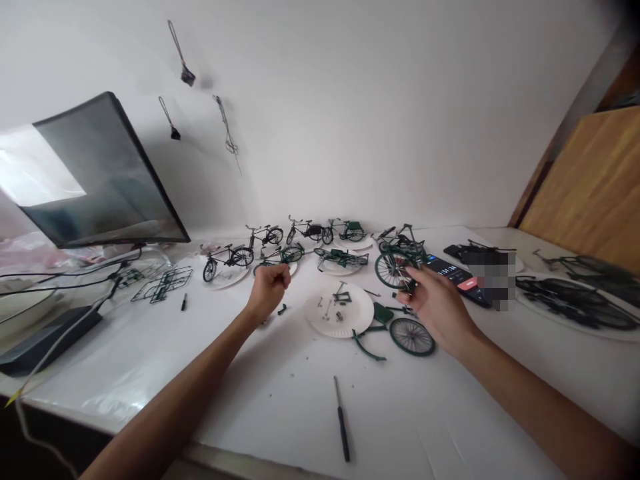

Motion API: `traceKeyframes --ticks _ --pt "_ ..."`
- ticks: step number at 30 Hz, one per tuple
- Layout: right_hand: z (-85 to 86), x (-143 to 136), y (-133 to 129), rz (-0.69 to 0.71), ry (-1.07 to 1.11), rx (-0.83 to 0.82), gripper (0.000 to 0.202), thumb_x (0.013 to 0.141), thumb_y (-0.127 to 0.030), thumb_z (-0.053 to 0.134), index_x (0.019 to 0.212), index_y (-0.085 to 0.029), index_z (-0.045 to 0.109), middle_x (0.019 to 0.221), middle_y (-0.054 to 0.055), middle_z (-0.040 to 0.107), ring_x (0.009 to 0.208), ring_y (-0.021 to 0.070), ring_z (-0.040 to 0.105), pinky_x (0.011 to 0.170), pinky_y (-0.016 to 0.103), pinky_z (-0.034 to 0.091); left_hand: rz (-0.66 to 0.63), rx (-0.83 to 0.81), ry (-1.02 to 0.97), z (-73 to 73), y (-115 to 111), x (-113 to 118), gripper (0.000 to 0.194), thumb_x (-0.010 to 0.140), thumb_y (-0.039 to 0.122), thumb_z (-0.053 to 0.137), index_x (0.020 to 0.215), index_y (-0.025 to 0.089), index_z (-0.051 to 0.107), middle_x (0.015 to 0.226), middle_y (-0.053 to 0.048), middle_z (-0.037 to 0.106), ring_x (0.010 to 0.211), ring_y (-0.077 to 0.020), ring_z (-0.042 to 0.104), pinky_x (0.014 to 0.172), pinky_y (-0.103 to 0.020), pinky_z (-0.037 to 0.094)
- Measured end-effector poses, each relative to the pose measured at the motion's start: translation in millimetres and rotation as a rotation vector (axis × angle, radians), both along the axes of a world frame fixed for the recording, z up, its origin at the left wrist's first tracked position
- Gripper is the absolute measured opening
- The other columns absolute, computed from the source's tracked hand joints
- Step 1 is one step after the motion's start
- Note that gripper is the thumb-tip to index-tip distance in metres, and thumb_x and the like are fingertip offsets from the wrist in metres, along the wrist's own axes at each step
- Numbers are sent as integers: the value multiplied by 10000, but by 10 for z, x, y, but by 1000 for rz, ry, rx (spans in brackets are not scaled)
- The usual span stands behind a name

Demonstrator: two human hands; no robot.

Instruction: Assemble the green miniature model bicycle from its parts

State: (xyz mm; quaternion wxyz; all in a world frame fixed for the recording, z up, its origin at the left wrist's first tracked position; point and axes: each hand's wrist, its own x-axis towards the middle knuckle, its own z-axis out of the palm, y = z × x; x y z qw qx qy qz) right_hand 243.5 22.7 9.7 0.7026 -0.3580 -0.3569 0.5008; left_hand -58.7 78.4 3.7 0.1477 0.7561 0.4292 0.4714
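Observation:
My right hand (435,303) grips a partly built green model bicycle (393,268), with its spoked wheel to the left of the fingers. My left hand (270,290) is closed in a fist above the table; whatever is inside it, if anything, is hidden. Between the hands lies a white paper plate (320,325) with small metal and green parts. A loose spoked wheel (413,335) rests below my right hand, beside a curved green mudguard (369,348) and a green box-like part (383,313). A small dark part (283,309) lies by my left fist.
A screwdriver (342,423) lies near the front edge. Several model bicycles (345,231) stand or lie along the wall. A phone (463,283) is right of my right hand. Green part frames (163,285) and a short screwdriver (185,302) are left, before a monitor (110,180).

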Motion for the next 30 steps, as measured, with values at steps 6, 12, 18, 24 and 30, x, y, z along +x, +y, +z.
traceKeyframes --ticks 6,12,18,24,30 --pt "7 3 -4 47 5 -23 203 648 -271 853 741 -230 677 841 5 607 684 148 472 450 265 376 95 30 6 75 88 -178 381 891 230 568 557 177 391 545 54 350 547 -107 360 555 -233 305" --pt "9 -57 -36 92 27 -39 220 654 -253 853 735 -206 654 850 -2 583 687 127 464 452 235 382 199 18 105 123 156 -343 434 967 410 576 630 158 469 582 57 405 532 -91 390 548 -224 354" --pt "65 -35 -64 156 126 -45 210 692 -267 772 707 -212 570 762 -18 530 587 105 417 491 265 417 132 -100 350 74 118 -292 318 927 272 547 630 161 550 577 23 483 560 -128 429 576 -260 325" --pt "82 61 -32 111 260 -124 170 746 -323 758 780 -229 621 839 -3 625 634 123 512 545 267 481 -34 -296 596 183 -67 -234 172 742 327 695 863 205 709 754 -30 696 586 -172 554 563 -282 339" --pt "11 -19 -7 96 128 -155 276 679 -307 882 852 -249 675 874 -44 681 724 126 606 688 277 542 -96 -393 666 168 -59 -361 141 732 224 648 843 223 736 804 -55 730 623 -175 611 533 -252 384"
